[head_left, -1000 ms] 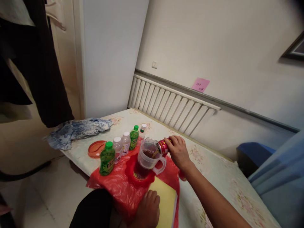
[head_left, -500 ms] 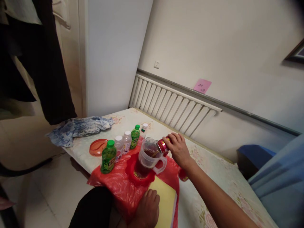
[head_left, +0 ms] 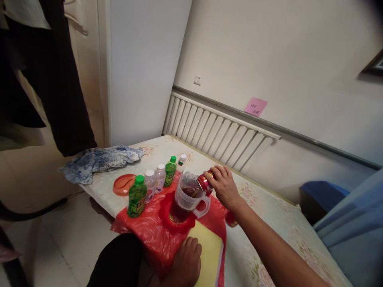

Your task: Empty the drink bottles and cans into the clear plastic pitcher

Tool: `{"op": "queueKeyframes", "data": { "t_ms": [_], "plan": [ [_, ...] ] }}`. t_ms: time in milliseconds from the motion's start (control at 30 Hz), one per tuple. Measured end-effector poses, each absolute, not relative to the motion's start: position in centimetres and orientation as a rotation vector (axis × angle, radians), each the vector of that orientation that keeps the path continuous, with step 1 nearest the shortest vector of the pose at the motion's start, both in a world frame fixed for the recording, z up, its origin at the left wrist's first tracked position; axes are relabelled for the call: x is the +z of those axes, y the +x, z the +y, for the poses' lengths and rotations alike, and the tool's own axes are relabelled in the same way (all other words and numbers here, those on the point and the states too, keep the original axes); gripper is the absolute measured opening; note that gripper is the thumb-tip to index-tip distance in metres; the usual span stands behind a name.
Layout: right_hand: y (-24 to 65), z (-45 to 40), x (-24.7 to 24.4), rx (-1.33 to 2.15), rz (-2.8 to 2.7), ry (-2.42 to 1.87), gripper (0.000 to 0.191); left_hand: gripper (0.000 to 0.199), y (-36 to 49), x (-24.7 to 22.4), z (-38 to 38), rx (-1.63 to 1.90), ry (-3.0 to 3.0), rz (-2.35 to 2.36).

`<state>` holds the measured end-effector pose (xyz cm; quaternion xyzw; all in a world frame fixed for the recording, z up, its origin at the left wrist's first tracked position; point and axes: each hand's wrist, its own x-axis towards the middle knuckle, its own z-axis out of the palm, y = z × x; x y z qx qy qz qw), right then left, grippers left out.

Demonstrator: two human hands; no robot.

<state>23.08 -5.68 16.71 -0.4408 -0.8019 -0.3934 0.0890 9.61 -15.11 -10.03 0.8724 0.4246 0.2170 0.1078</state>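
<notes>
My right hand [head_left: 224, 187] grips a red drink can [head_left: 204, 182], tipped over the rim of a clear plastic measuring jug [head_left: 186, 202]. A brown stream runs from the can into the dark liquid in the jug. The jug stands on a red scalloped tray [head_left: 176, 227], its handle toward my right arm. My left hand [head_left: 187, 261] rests on the left edge of a yellow notebook [head_left: 208, 249], fingers curled together with nothing seen in them. Under these lies a red plastic bag [head_left: 149, 235].
Left of the jug stand green-capped bottles [head_left: 137, 197] and white-capped clear bottles [head_left: 160, 178]. An orange-red lid [head_left: 122, 185] and a blue-white cloth [head_left: 103, 161] lie farther left. Another red can [head_left: 231, 219] is partly behind my right forearm. A radiator [head_left: 215, 127] lines the wall.
Brown liquid keeps flowing, and its surface in the jug looks slightly higher. Both hands hold nearly the same positions; the camera view has shifted a little.
</notes>
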Motion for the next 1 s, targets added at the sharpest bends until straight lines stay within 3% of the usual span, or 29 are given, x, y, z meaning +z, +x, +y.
{"op": "queueKeyframes", "data": {
  "t_ms": [1000],
  "plan": [
    [23.8,-5.7,15.4,-1.041,-2.370,-1.359,0.040,0.025,9.7,-10.0,-15.2,0.679,2.565,1.255]
  ]
}}
